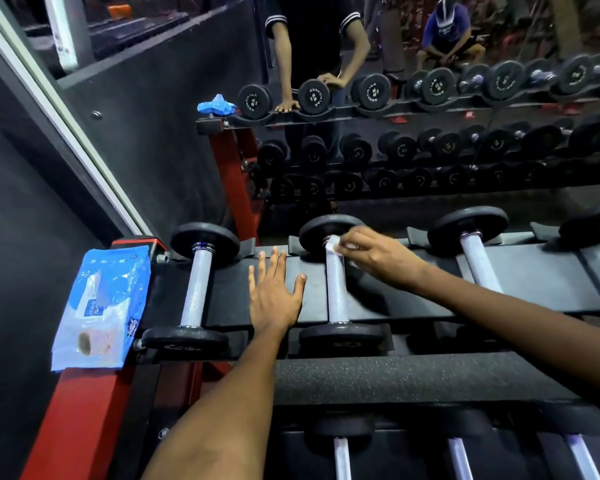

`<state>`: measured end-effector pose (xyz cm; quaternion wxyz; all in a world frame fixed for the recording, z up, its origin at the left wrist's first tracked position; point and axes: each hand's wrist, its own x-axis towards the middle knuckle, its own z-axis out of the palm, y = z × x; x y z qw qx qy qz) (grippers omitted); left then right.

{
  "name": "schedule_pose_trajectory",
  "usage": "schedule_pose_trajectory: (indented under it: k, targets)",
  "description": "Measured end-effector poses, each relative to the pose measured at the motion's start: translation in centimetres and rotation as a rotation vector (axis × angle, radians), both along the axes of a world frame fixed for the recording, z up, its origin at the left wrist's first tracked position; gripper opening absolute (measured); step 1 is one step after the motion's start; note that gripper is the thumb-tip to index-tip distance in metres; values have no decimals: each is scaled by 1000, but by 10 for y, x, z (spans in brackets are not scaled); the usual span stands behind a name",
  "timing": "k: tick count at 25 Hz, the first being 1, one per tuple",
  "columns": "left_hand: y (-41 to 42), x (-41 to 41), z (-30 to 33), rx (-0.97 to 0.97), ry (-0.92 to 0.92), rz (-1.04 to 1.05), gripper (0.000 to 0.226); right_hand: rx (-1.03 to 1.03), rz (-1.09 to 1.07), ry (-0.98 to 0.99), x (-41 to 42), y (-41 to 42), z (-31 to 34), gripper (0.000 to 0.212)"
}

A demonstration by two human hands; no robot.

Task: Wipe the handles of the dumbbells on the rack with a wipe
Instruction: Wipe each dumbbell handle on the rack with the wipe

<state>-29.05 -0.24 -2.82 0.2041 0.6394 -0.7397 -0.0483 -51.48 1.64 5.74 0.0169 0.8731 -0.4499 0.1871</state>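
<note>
The top shelf of the black rack [229, 299] carries several dumbbells with silver knurled handles. My right hand [371, 254] pinches a white wipe [333, 244] against the far end of the second dumbbell's handle [336, 292], close to its far plate. My left hand [274, 289] lies flat with straight fingers on the shelf between the first dumbbell [196, 282] and the second. A third dumbbell [478, 258] lies to the right of my right hand.
A blue pack of wipes [101, 306] lies on the red rack frame at the left end. A lower shelf [413, 379] holds more dumbbells. A mirror [430, 133] behind the rack reflects it, my arms and a crouching person.
</note>
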Motion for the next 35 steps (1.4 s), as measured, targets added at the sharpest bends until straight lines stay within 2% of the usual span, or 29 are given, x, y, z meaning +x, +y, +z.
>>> schedule_pose_trajectory:
  k: [1, 4, 5, 6, 8, 9, 10, 12, 13, 14, 15, 17, 20, 22, 24, 27, 29, 31, 33, 35]
  targets:
    - [0, 0, 1, 6, 3, -1, 67, 59, -14, 34, 3, 15, -1, 31]
    - [1, 0, 1, 13, 8, -2, 67, 122, 299, 229, 0, 39, -23, 35]
    - [0, 0, 1, 11, 9, -2, 67, 146, 289, 204, 1, 33, -14, 36]
    - [-1, 0, 1, 12, 10, -4, 67, 83, 201, 124, 0, 20, -11, 38]
    - [0, 0, 1, 7, 9, -2, 67, 58, 17, 0, -2, 3, -7, 56]
    - [0, 0, 1, 5, 10, 0, 67, 1, 11, -34, 2, 5, -8, 63]
    - [0, 0, 1, 8, 9, -1, 66, 60, 62, -80, 5, 16, -9, 62]
    - [0, 1, 0, 10, 0, -3, 67, 137, 251, 15, 9, 46, -16, 58]
    - [0, 0, 0, 8, -4, -2, 67, 135, 296, 103, 5, 47, -21, 56]
    - [-1, 0, 0, 9, -8, -3, 67, 164, 252, 85, 5, 44, -11, 51]
    - [-2, -1, 1, 11, -12, -6, 67, 140, 141, 48, 6, 28, -6, 43]
    - [0, 0, 1, 4, -7, -2, 66, 137, -72, -204, 12, 5, -2, 35]
    - [1, 1, 0, 1, -2, -4, 66, 197, -149, -332, 17, 33, -21, 31]
    - [1, 1, -1, -5, 0, -1, 66, 336, -203, -359, 24, 66, -21, 22]
    - [-2, -1, 0, -3, 4, -1, 66, 383, -391, -470, 29, 53, -18, 15]
    - [0, -1, 0, -3, 13, 2, 66, 378, -614, -716, 35, 15, -4, 19]
    - [2, 0, 0, 0, 20, 6, 66, 540, -615, -686, 33, 22, -12, 15]
    - [1, 1, -1, -7, 14, 4, 66, 939, -578, -681, 34, 46, -19, 23]
    - [-2, -1, 0, -4, 14, 4, 67, 1085, -594, -881, 34, 33, -17, 23]
    - [-1, -1, 1, 2, 11, 2, 67, 1026, -613, -1233, 32, 1, -7, 26]
